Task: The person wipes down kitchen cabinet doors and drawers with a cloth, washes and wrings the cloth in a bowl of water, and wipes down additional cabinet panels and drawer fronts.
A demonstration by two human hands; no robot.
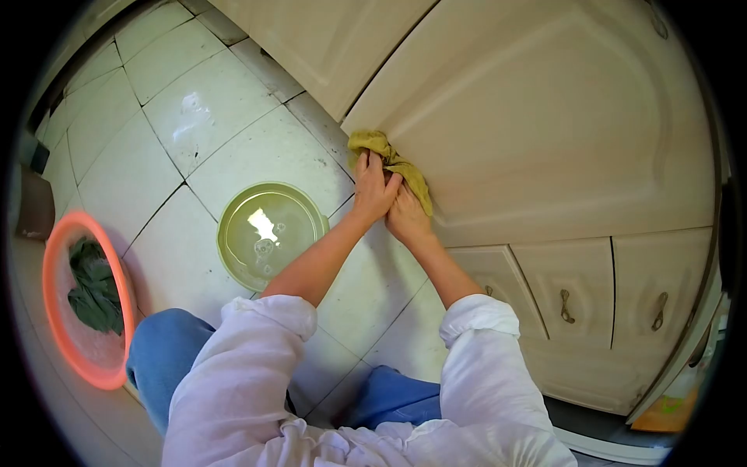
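A crumpled mustard-yellow cloth point(373, 142) is bunched against the lower edge of a pale wooden cabinet door point(560, 117). My left hand point(375, 189) has its fingers closed on the upper part of the cloth. Right beside it, my right hand point(407, 212) grips the cloth's lower part, its fingers partly hidden by the folds and the other hand. The two hands touch. To the left of my forearm, a round green basin point(232, 247) stands on the floor, holding water with a few bubbles.
An orange-rimmed basin point(51, 300) with a dark green cloth point(95, 288) in sudsy water is at far left. White floor tiles point(163, 222) run beneath, with a wet patch point(191, 121) farther off. Small drawers with metal handles point(566, 306) line the right, near my knees.
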